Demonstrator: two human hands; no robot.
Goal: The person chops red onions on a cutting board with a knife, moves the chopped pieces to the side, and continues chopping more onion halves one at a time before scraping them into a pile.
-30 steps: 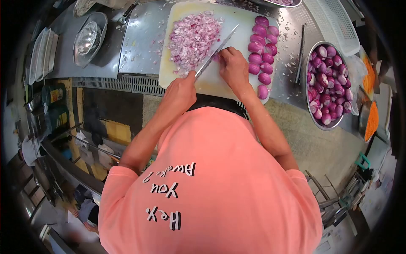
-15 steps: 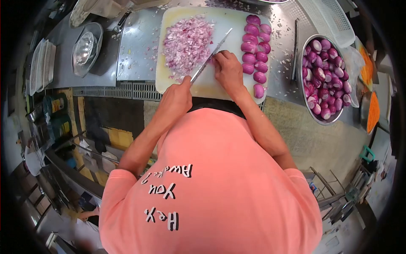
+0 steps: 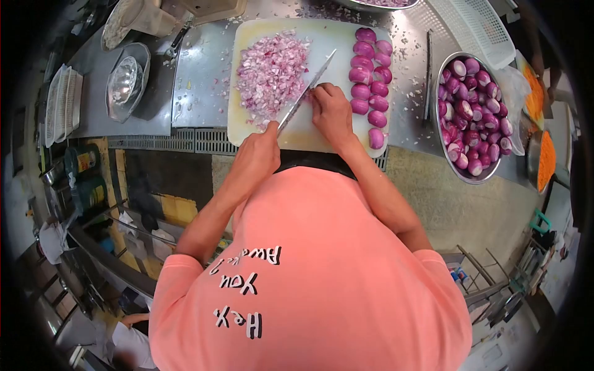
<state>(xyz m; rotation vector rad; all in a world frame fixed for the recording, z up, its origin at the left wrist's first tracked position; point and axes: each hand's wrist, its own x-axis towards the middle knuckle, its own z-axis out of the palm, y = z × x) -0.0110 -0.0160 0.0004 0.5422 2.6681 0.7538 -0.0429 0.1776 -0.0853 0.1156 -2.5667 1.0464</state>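
My left hand is wrapped around the handle of a knife, whose long blade slants up and right across the cutting board. Beside the blade, my right hand has its fingers curled down on a bit of purple onion, mostly hidden under the fingertips. To the left of the knife spreads a heap of chopped onion. Peeled purple onion halves lie in two columns along the board's right side.
Right of the board stands a metal bowl full of peeled onions, with a dark rod nearby. White plastic baskets sit at the back right. A bowl of orange shreds is farther right. Another metal bowl stands at left.
The whole view has shifted slightly, so the board sits a little lower. Both hands keep their places at the knife and the onion, with little visible movement.
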